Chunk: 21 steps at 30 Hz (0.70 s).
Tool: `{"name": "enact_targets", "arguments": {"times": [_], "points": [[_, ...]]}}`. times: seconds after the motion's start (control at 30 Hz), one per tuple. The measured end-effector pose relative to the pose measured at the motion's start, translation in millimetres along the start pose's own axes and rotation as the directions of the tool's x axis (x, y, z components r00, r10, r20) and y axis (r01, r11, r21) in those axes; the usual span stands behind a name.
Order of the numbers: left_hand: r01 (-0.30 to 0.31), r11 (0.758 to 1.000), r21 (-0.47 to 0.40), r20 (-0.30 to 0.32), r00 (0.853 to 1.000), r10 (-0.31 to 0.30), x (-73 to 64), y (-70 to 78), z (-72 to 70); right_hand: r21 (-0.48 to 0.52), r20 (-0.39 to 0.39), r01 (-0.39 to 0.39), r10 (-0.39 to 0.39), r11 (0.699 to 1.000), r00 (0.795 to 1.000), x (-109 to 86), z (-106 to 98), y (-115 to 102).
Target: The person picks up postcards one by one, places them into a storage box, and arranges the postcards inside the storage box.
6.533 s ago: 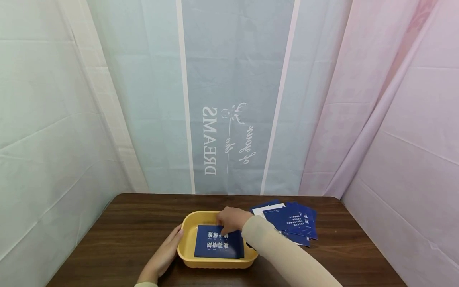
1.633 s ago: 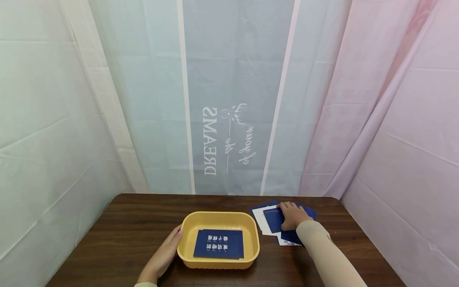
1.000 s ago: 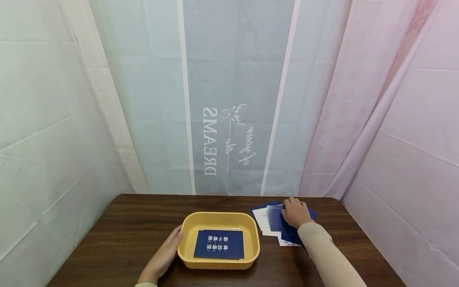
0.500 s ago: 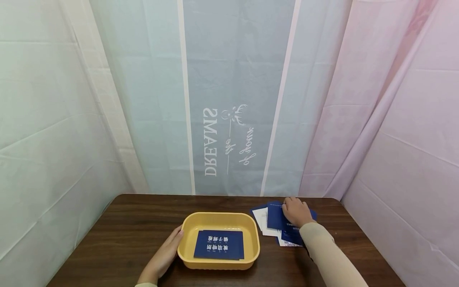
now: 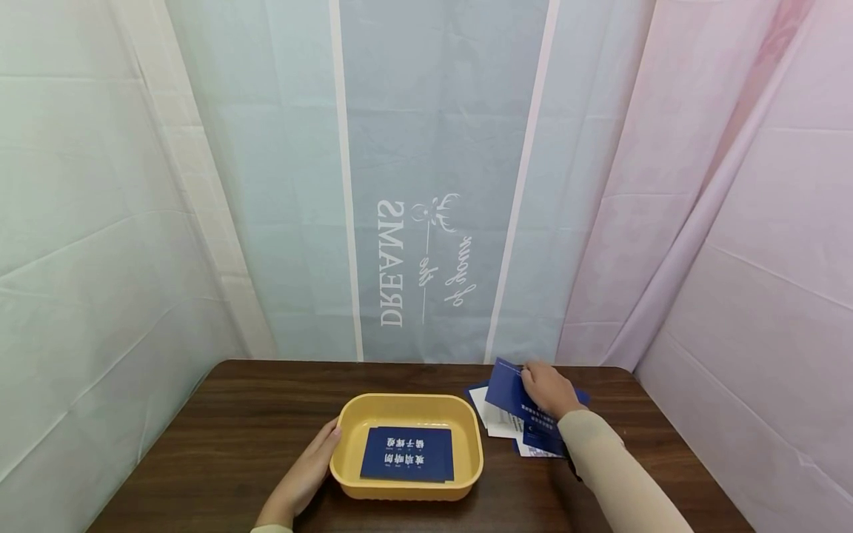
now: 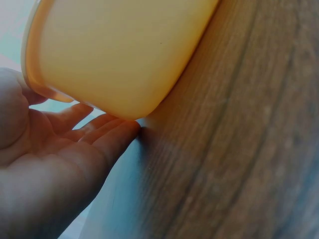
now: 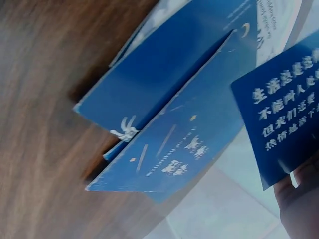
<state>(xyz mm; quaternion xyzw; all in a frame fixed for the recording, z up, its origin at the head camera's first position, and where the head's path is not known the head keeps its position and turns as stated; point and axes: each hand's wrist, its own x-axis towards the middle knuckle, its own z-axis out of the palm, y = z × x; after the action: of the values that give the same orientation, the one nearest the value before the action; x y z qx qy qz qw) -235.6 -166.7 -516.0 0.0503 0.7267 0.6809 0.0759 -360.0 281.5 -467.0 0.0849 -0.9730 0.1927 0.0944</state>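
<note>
My right hand (image 5: pixel 550 390) pinches a dark blue card (image 5: pixel 509 392) with white characters by its edge. The card is tilted above the loose pile at the right of the table; the right wrist view has it apart from a fanned group of blue cards (image 7: pixel 164 99), with my thumb and finger at its border. My left hand (image 5: pixel 308 466) rests against the left end of a yellow plastic tub (image 5: pixel 403 491). In the left wrist view, its nearly straight fingers (image 6: pixel 117 139) touch the outer wall. A small stack of blue cards (image 5: pixel 406 453) lies flat inside the tub.
Under the held card, white cards (image 5: pixel 496 423) and more blue ones overlap on the dark wooden table (image 5: pixel 266 400). A printed curtain (image 5: pixel 440 148) hangs behind the table's far edge, and pale cloth (image 5: pixel 753 355) walls both sides.
My right hand came from the tub to the pile, slid a blue card about there and now lifts and tilts it. The left hand and tub stay in place.
</note>
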Motion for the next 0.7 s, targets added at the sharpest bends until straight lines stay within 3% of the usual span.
{"name": "enact_targets", "arguments": {"times": [0.37, 0.7], "points": [[0.002, 1.0, 0.007, -0.002, 1.0, -0.002, -1.3, 0.5, 0.2, 0.077, 0.013, 0.034, -0.035, 0.996, 0.999, 5.8, 2, -28], [-0.001, 1.0, 0.009, -0.013, 1.0, 0.001, -0.4, 1.5, 0.2, 0.165, -0.023, 0.163, -0.161, 0.973, 0.987, 7.4, 0, -67]]}}
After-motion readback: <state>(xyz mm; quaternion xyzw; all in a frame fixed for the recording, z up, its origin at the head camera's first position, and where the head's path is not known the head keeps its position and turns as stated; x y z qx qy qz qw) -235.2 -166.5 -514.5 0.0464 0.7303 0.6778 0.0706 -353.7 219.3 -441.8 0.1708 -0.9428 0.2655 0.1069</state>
